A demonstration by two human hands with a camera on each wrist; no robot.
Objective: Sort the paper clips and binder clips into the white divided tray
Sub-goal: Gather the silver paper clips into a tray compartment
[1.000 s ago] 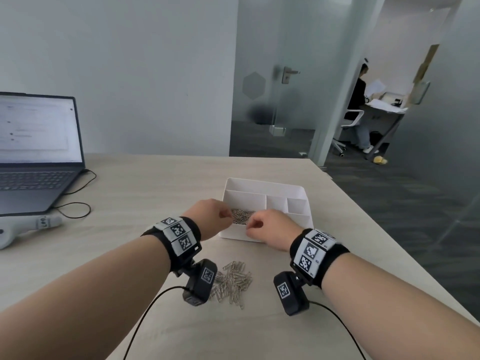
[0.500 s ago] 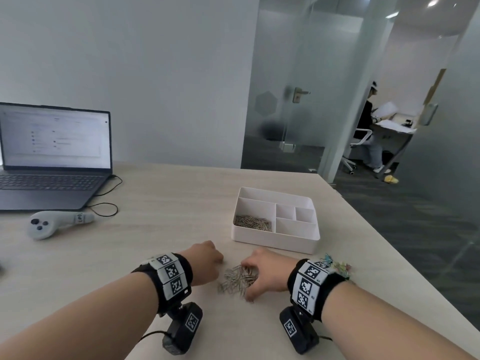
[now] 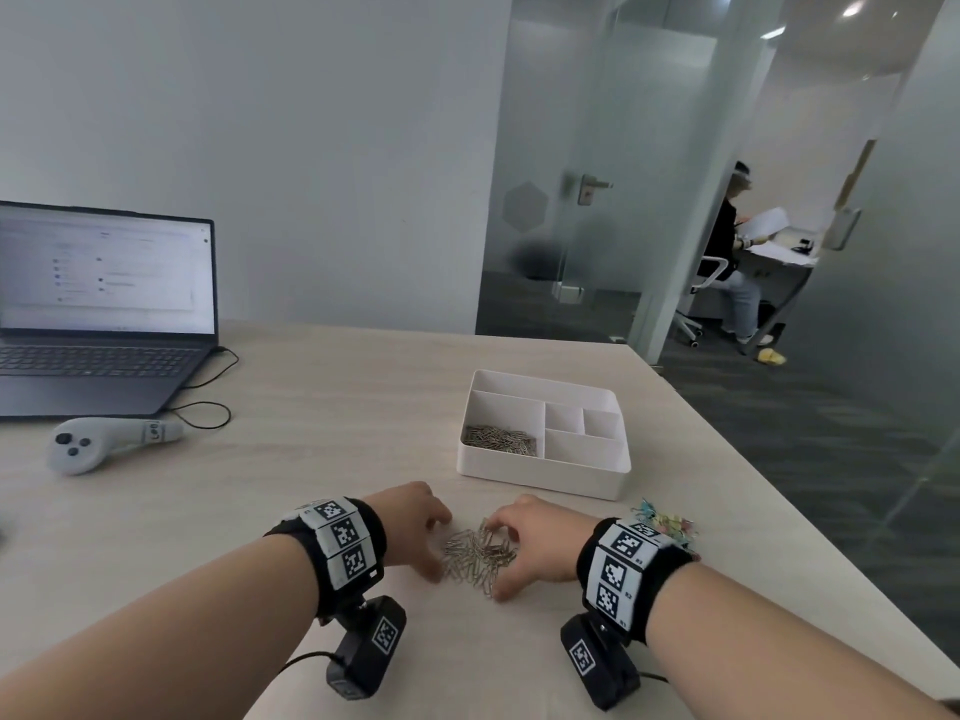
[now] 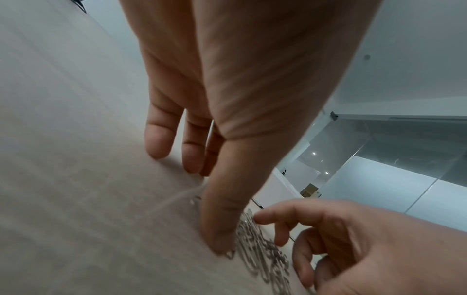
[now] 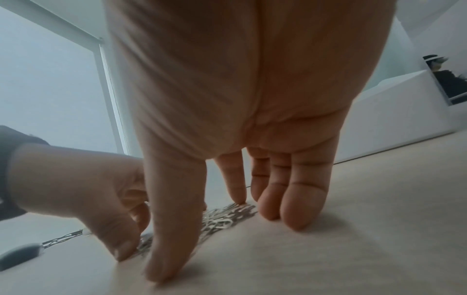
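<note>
A loose pile of silver paper clips (image 3: pixel 478 554) lies on the table in front of me. My left hand (image 3: pixel 438 545) stands at its left edge and my right hand (image 3: pixel 503 558) at its right edge, fingertips down on the wood, cupping the pile between them. In the left wrist view the left hand (image 4: pixel 198 199) has its thumb tip against the paper clips (image 4: pixel 262 253). In the right wrist view the right hand (image 5: pixel 222 241) has straight fingers planted beside the paper clips (image 5: pixel 222 218). Behind stands the white divided tray (image 3: pixel 540 472), with more paper clips (image 3: pixel 498 440) in its left compartment. Coloured binder clips (image 3: pixel 664 522) lie beside my right wrist.
An open laptop (image 3: pixel 98 314) sits far left with a grey controller (image 3: pixel 98 444) and a black cable (image 3: pixel 208 413) before it. The table's right edge (image 3: pixel 779 491) runs close past the tray. Behind a glass partition a person sits at a desk (image 3: pixel 727 272).
Both hands have come back from the tray's left compartment to the loose pile near me. They now close in on the pile from both sides.
</note>
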